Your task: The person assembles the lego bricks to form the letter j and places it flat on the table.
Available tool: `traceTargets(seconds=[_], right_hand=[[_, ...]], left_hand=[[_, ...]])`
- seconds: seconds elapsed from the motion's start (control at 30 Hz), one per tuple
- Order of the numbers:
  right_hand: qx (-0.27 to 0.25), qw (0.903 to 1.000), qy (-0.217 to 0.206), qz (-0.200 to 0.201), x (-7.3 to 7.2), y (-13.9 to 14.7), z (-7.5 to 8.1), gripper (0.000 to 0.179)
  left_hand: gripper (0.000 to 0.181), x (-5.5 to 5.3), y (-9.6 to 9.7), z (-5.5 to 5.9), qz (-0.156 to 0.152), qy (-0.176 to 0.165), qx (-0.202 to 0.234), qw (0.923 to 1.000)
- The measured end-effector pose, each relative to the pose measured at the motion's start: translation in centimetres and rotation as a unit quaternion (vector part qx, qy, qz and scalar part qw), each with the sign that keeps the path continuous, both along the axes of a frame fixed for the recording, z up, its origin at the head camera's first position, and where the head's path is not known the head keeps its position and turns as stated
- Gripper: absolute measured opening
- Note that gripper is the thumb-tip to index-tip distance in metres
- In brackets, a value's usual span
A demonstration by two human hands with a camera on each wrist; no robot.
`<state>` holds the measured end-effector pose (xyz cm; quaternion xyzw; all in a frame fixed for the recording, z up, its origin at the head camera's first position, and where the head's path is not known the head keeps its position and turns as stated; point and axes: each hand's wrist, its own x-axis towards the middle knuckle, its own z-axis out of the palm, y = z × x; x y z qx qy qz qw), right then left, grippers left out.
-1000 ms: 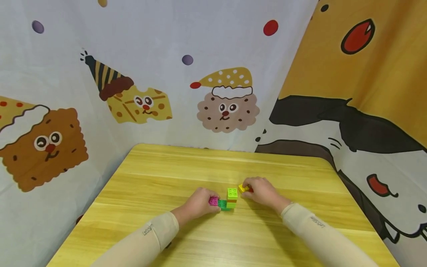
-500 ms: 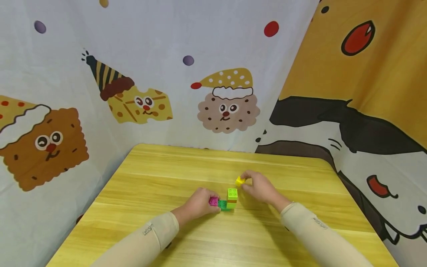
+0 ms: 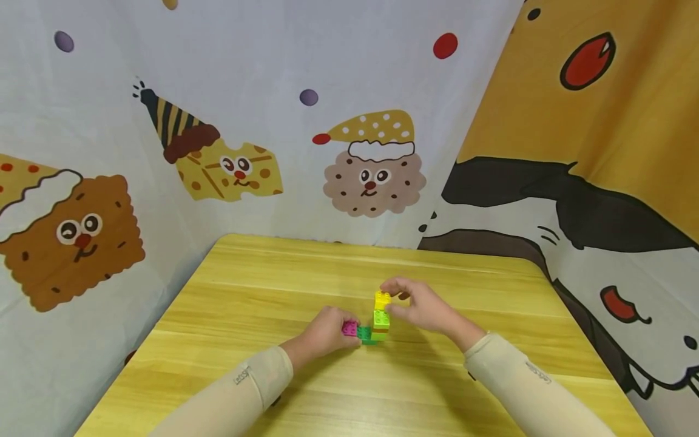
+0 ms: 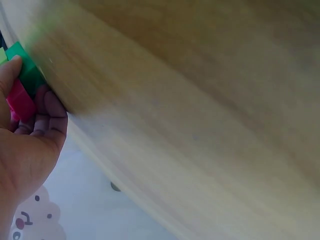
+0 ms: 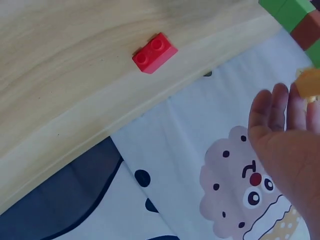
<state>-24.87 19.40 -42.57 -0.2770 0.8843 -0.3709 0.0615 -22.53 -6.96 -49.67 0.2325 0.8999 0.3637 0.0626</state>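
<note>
My left hand (image 3: 324, 332) holds the left end of a small toy-brick build. A magenta brick (image 3: 350, 328) sits at that end, beside a green brick (image 3: 364, 332). In the left wrist view, thumb and fingers are around the magenta brick (image 4: 21, 102) and the green brick (image 4: 27, 67). At the build's right end rises a stack with a lime-green brick (image 3: 381, 318) on top and a brownish-orange layer below. My right hand (image 3: 426, 308) pinches a yellow brick (image 3: 381, 300) near the stack's top; in the right wrist view the yellow brick (image 5: 308, 82) appears apart from the stack.
A red brick (image 5: 154, 52) lies on the table in the right wrist view; in the head view my right hand seems to hide it. The wooden table (image 3: 262, 273) meets a cartoon-printed curtain (image 3: 273, 79) at its far edge.
My right hand has brought the yellow brick up and leftward, from the table to the top of the stack. The left hand has stayed in place on the build.
</note>
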Motion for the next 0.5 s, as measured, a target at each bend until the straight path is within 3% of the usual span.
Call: traceTargets(seconds=[0.13,0.2,0.37,0.5], right_hand=[[-0.022,0.9993,0.002,-0.029,0.3,0.0,-0.2,0.037],[-0.049,0.9979,-0.019,-0.039,0.7,-0.2,-0.4,0.036],[-0.090,0.9912,-0.085,-0.046,1.8,-0.3,-2.3,0.039],[-0.085,0.9910,-0.090,-0.051,2.1,0.2,-3.6,0.042]], left_hand=[[0.027,0.1,0.0,0.0,-0.001,0.006,0.002,1.0000],[0.027,0.1,0.1,0.0,-0.001,0.009,0.001,1.0000],[0.030,0.1,0.1,0.0,0.001,0.007,-0.006,1.0000],[0.032,0.1,0.0,0.0,0.003,0.011,-0.016,0.9998]])
